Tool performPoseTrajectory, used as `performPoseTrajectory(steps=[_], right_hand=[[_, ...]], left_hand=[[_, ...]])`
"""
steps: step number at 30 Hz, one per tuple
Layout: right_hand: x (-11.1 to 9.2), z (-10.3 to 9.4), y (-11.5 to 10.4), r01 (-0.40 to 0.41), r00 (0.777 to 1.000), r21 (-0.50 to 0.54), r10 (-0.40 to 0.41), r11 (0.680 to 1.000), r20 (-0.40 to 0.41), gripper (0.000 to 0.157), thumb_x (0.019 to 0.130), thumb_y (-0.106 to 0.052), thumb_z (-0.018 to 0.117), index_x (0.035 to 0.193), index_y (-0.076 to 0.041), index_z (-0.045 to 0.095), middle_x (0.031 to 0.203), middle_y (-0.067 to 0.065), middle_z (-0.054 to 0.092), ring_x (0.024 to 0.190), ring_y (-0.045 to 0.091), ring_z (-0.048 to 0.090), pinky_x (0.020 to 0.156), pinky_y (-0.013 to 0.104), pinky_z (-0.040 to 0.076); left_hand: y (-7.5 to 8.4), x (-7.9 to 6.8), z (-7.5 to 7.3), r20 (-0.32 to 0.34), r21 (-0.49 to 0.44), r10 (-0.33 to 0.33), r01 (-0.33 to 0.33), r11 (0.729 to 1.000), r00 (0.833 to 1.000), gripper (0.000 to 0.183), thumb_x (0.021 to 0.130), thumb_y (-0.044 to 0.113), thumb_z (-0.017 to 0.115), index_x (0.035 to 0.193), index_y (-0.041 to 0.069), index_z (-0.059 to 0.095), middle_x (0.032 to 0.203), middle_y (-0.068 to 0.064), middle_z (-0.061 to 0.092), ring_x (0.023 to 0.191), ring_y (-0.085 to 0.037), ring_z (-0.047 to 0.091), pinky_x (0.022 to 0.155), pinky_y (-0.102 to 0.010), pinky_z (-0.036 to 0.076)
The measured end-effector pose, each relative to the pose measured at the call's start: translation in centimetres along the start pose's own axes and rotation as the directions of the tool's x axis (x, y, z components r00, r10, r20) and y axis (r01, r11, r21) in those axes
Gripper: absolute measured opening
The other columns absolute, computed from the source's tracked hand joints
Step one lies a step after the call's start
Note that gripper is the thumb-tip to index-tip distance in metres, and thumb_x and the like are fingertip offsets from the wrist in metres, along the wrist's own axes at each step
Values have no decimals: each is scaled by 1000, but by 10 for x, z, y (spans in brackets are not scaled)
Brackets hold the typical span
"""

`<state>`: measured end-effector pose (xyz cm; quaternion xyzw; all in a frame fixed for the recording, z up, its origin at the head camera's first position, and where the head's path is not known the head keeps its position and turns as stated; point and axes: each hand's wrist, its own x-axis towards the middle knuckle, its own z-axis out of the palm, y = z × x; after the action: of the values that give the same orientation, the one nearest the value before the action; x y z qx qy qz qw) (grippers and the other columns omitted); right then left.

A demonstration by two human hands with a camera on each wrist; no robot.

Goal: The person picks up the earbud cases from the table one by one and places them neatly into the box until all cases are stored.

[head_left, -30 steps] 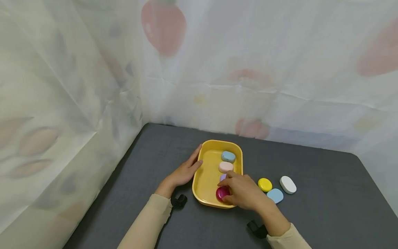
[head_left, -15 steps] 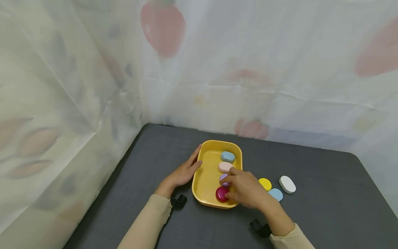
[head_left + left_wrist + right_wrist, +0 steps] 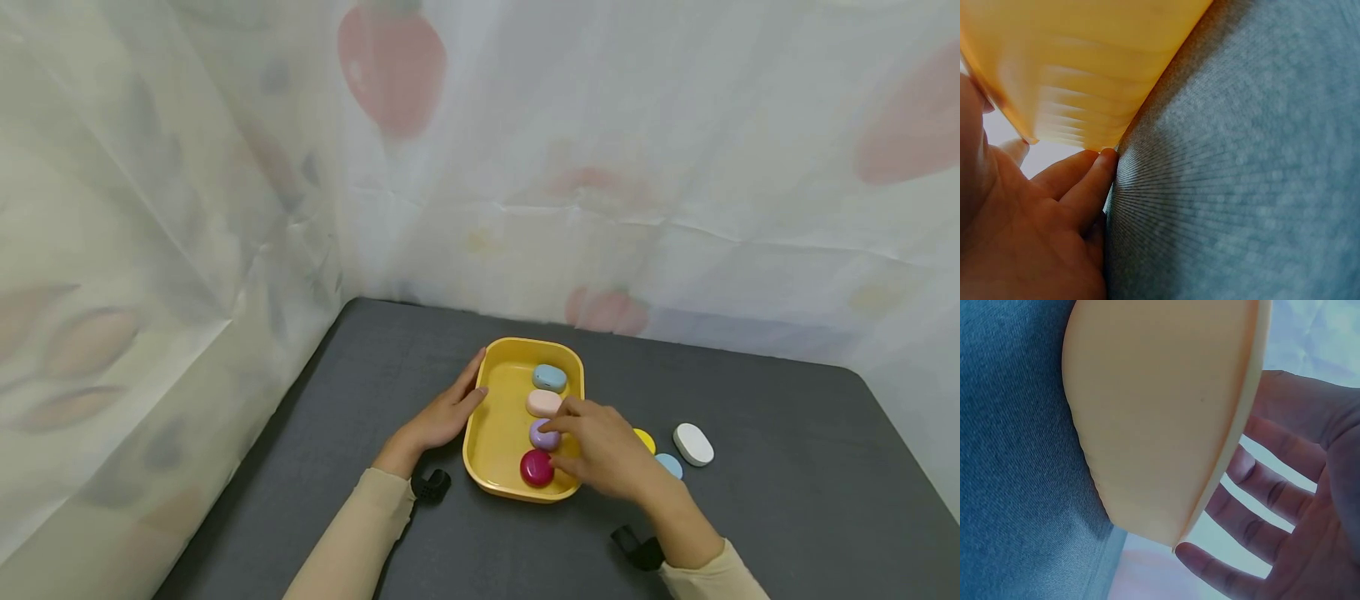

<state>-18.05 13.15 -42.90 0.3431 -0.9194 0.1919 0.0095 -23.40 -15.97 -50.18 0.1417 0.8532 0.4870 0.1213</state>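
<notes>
My left hand (image 3: 444, 414) holds the left side of a yellow tray (image 3: 481, 454), thumb at the rim and fingers along the outer wall. In the left wrist view, the fingertips (image 3: 1107, 154) touch the wall low down. My right hand (image 3: 606, 446) hovers over the tray's right side, fingers loosely bent, nothing seen in its grasp. Inside, in a column, lie small glossy rounded pieces: light blue (image 3: 550, 377), pale pink (image 3: 543, 404), purple (image 3: 543, 434) and magenta (image 3: 537, 468). The right fingertips are near the purple and magenta ones; whether they touch cannot be told.
Right of the tray, a white oval piece (image 3: 693, 445) lies on the dark grey tabletop (image 3: 780, 500). A yellow piece (image 3: 645, 439) and a light blue one (image 3: 670, 464) are partly hidden by my right hand. Patterned curtains (image 3: 712, 167) stand behind and left.
My right hand has let go of the magenta piece and moved right, uncovering the purple piece and covering more of the yellow and blue pieces outside. The left hand and tray stay put.
</notes>
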Motion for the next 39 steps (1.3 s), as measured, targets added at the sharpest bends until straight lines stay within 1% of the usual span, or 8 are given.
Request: performPoseTrajectory(steps=[2,6,10,18,25,27,34,39], right_hand=[[0,-1,1,-3,1000,-6,3,1000,-10,33,81,-26,89,112,-18,81,103,-1,65,85,12,56,80,37,47],[-1,-3,2,1,999,-18,-1,1000,-34,35,81,-26,90,113,-17,80,104,-1,67,87,13,58,81,37,49],[-2,-4,4,2,999,-23,-3,1000,-49,36,81,-27,90,113,-18,80,104,-1,67,87,12,59,80,36,50],[-5,-8,7,-8,998,-45,5,999,-70,39,82,-29,89,118,-21,79,100,-7,62,80,8,52,75,30,45],[-8,-12,7,-28,996,-46,24,999,-85,39,82,-28,90,119,-22,79,103,-4,64,83,10,55,77,34,47],[-10,-13,9,-35,996,-39,32,999,-85,40,82,-27,90,120,-23,78,104,-3,64,84,12,57,78,36,48],[-15,-15,14,-44,993,-28,41,999,-109,40,81,-25,91,119,-24,78,109,-1,65,91,19,64,83,43,51],[-19,-18,18,-56,990,-32,52,998,-129,41,80,-23,91,119,-21,78,111,-2,65,93,20,65,83,44,53]], left_hand=[[0,0,0,-3,2,3,-3,1000,1000,67,109,56,40,164,51,2,172,18,11,160,-17,17,129,-51,22],[0,0,0,-4,1,7,-7,1000,1000,68,109,57,40,165,49,2,172,18,11,160,-17,17,129,-51,22],[0,0,0,-2,0,9,-9,1000,1000,67,109,57,39,163,51,1,172,18,10,160,-16,16,129,-51,21],[0,1,0,1,2,5,-5,1000,1000,63,109,58,39,157,61,0,172,18,11,160,-15,16,129,-49,21],[0,1,0,1,-5,3,-3,1000,1000,62,111,52,41,157,62,0,172,18,11,160,-15,16,129,-50,21],[-1,1,0,1,-8,1,-1,1000,1000,63,111,50,41,157,61,0,172,18,10,160,-15,16,129,-50,21],[-1,0,0,1,-6,-2,2,1000,1000,67,110,53,41,165,49,2,172,17,11,160,-18,16,129,-52,21],[-1,1,0,0,-4,-4,4,1000,1000,67,110,53,41,164,50,2,172,18,11,160,-17,17,129,-51,21]])
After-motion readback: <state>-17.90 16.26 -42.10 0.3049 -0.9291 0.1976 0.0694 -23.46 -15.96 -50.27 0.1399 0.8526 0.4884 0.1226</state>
